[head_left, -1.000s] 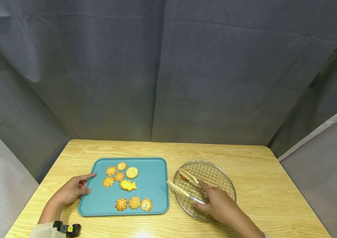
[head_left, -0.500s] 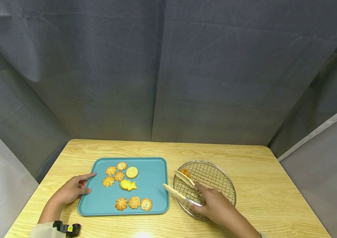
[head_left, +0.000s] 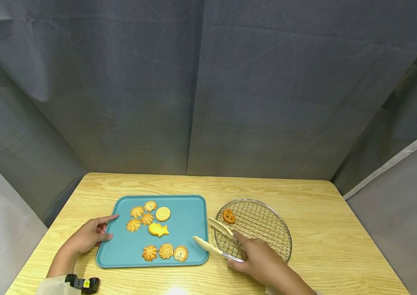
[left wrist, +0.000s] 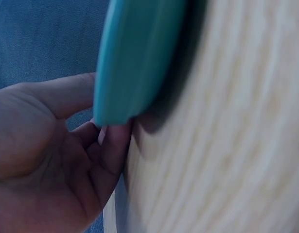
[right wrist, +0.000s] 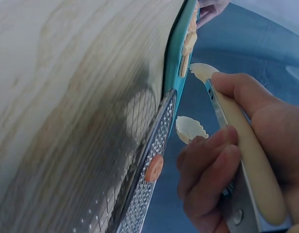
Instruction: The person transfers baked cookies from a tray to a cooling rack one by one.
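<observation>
My left hand (head_left: 89, 234) holds the left edge of the blue-green tray (head_left: 190, 205); thumb and forefinger lie on its rim, and other fingers show at its underside in the left wrist view. In my right hand (head_left: 261, 262) is a pair of tongs (right wrist: 249, 150) with cream tips. Their arms are spread apart, nothing between them, and the tips reach over the tray's right edge. A pretzel (head_left: 228, 216) sits at the upper left of the round wire rack (head_left: 267, 221). On the tray lie several cookies, among them a fish-shaped one (head_left: 158, 230) and a swirl one (head_left: 166, 251).
The tray and rack stand side by side on a wooden table (head_left: 315, 221). Grey curtains (head_left: 260, 102) hang behind it and at both sides. A black strap device (head_left: 83, 283) is on the left wrist.
The right hand and tongs have moved left and toward the viewer, from over the rack to the tray's right edge. The pretzel has come into full view. The left hand has stayed put.
</observation>
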Tool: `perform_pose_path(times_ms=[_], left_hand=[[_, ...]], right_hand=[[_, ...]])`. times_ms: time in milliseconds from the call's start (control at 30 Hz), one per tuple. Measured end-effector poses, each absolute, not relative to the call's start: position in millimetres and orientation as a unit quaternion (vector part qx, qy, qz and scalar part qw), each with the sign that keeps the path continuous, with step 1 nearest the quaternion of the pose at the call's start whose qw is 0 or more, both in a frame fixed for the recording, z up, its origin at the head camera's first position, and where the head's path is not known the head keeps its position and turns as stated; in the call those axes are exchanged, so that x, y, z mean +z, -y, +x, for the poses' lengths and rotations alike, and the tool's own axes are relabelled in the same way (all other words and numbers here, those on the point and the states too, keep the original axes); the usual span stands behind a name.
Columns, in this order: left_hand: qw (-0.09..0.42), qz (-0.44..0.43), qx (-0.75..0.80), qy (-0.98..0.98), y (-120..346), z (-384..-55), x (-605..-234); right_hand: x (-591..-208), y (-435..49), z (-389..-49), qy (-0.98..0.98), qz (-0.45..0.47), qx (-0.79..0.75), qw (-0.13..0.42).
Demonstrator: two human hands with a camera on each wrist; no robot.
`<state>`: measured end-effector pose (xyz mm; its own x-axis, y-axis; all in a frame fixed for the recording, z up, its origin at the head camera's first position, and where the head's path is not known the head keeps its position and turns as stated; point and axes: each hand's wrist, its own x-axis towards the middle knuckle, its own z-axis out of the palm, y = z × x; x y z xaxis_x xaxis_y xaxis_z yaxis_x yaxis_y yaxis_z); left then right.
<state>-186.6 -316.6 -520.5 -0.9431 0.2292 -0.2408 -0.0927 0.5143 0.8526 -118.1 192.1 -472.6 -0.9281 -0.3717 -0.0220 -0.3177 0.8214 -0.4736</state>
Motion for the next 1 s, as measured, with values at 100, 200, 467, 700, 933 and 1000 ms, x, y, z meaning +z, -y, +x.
perform_pose_path(times_ms=[100,200,467,700,933,1000], left_hand=[[0.165,0.043,0.494,-0.853,317.1,-186.9,-521.5],[0.164,0.043,0.493,-0.853,317.0,-186.7,-521.5],[0.161,0.038,0.492,-0.855,315.7,-185.6,-519.2],[0.160,0.040,0.490,-0.856,316.1,-186.1,-519.9],[0.162,0.040,0.489,-0.856,316.8,-186.5,-520.3],[0.162,0.039,0.489,-0.856,317.0,-186.6,-520.6]], right_hand=[[-473.1,-189.8,-117.0,-0.950,-0.186,-0.243,0.068],[-474.0,-187.3,-116.2,-0.949,-0.189,-0.242,0.074],[-475.0,-177.2,-113.1,-0.945,-0.219,-0.234,0.066],[-475.8,-170.4,-112.6,-0.932,-0.245,-0.252,0.084],[-479.7,-163.3,-111.4,-0.927,-0.265,-0.253,0.085],[-480.1,-161.9,-111.0,-0.929,-0.263,-0.244,0.087]])
